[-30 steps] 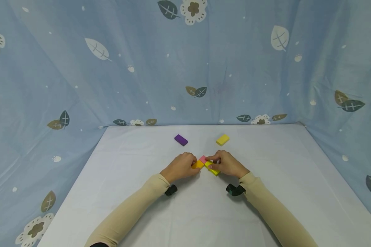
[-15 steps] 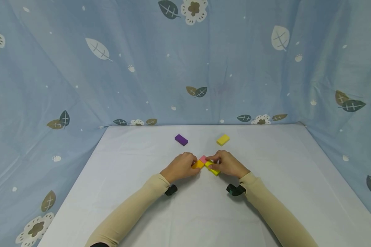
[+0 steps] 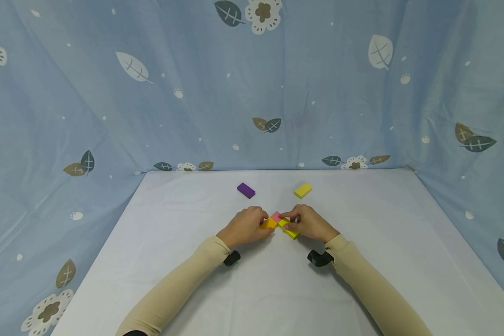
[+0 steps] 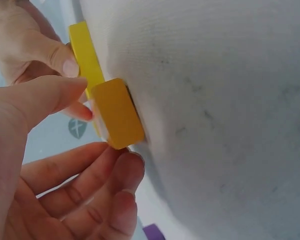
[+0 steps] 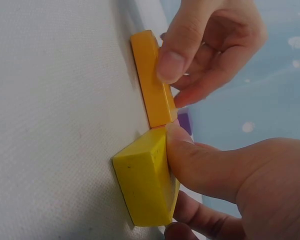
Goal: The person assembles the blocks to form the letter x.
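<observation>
Near the middle of the table, the left hand (image 3: 245,227) grips an orange block (image 3: 269,224) between thumb and fingers. Opposite it the right hand (image 3: 311,223) holds a yellow block (image 3: 289,229) at its sides. A pink block (image 3: 276,217) touches the far ends of both, partly covered by right fingertips. In the left wrist view the orange block (image 4: 118,114) shows its end face, with the yellow block (image 4: 87,56) behind it. The right wrist view has the yellow block (image 5: 144,182) meeting the orange block (image 5: 152,80) at a corner.
Farther back on the white table (image 3: 269,289) lie a purple block (image 3: 246,190) at left and a lighter yellow block (image 3: 303,190) at right. A blue patterned curtain (image 3: 201,84) stands behind the table and along its sides.
</observation>
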The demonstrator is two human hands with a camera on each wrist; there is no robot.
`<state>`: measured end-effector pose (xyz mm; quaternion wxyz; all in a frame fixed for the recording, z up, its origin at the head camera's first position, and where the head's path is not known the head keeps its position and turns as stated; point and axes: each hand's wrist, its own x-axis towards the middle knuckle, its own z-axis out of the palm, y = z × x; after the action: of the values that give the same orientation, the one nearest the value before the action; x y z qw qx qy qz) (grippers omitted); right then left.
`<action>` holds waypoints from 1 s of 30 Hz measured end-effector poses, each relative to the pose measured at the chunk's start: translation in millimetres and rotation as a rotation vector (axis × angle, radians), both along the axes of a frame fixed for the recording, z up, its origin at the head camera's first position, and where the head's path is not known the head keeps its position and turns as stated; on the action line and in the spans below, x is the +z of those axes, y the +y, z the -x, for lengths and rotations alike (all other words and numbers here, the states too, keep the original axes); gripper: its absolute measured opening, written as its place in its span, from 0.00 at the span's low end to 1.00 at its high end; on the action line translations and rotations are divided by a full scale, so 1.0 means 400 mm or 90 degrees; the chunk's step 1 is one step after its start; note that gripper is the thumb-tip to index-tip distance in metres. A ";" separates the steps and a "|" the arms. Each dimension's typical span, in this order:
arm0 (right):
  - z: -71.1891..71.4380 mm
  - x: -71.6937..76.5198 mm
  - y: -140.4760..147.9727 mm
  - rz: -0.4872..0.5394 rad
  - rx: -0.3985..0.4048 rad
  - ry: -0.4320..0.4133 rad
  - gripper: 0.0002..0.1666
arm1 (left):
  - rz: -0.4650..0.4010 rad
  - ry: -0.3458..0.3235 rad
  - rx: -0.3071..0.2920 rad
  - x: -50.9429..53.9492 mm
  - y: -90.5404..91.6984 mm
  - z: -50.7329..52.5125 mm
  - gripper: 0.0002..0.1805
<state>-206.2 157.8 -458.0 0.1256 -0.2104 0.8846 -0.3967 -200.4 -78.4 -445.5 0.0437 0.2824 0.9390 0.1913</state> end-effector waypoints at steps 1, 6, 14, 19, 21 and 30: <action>0.000 0.000 0.000 0.000 0.000 0.001 0.22 | 0.003 0.002 0.003 0.001 0.000 0.001 0.22; -0.001 0.001 0.000 0.004 0.003 0.004 0.21 | 0.013 0.000 0.017 0.017 0.000 0.006 0.24; -0.002 0.004 -0.001 -0.008 -0.003 -0.001 0.22 | -0.023 -0.006 0.033 0.058 -0.006 0.019 0.23; -0.002 0.003 0.000 -0.004 -0.005 -0.003 0.22 | -0.063 0.018 0.030 0.084 -0.012 0.026 0.21; -0.001 0.003 0.000 0.000 -0.006 -0.006 0.22 | -0.078 0.027 0.030 0.095 -0.015 0.027 0.21; -0.001 0.005 0.000 0.004 0.000 -0.006 0.21 | -0.146 0.054 0.028 0.123 -0.025 0.025 0.18</action>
<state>-205.8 157.7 -456.1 0.1293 -0.2089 0.8827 -0.4005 -210.5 -88.6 -396.5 -0.0325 0.2729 0.9178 0.2866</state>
